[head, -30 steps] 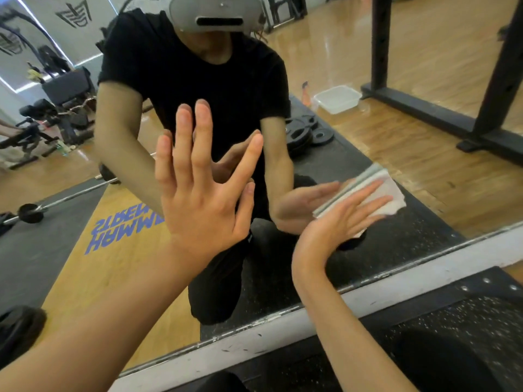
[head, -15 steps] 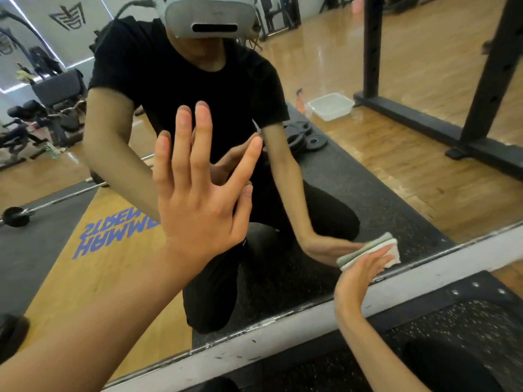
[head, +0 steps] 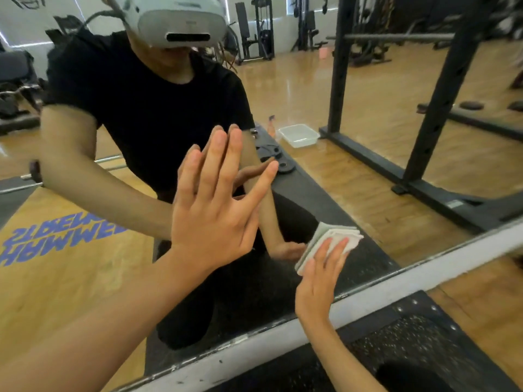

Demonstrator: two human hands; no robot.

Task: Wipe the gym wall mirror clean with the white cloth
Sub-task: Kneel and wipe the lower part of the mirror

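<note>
The wall mirror [head: 368, 171] fills most of the view and shows a kneeling person in a black shirt. My left hand [head: 215, 210] lies flat against the glass with its fingers spread and holds nothing. My right hand [head: 319, 275] presses the folded white cloth [head: 336, 239] onto the glass low down, just above the mirror's white bottom frame [head: 410, 275]. The fingers cover the near half of the cloth. Its reflection meets it at the glass.
Below the frame lies black speckled rubber flooring [head: 410, 332]. In the reflection I see a black squat rack [head: 435, 114], a clear plastic tub [head: 298, 134], weight plates [head: 271, 157] and a barbell [head: 34, 176] on the wooden floor.
My right hand slid the cloth down from mid height to the bottom frame, then back up a little and leftward. My left hand stayed pressed on the glass. The view tilted upward.
</note>
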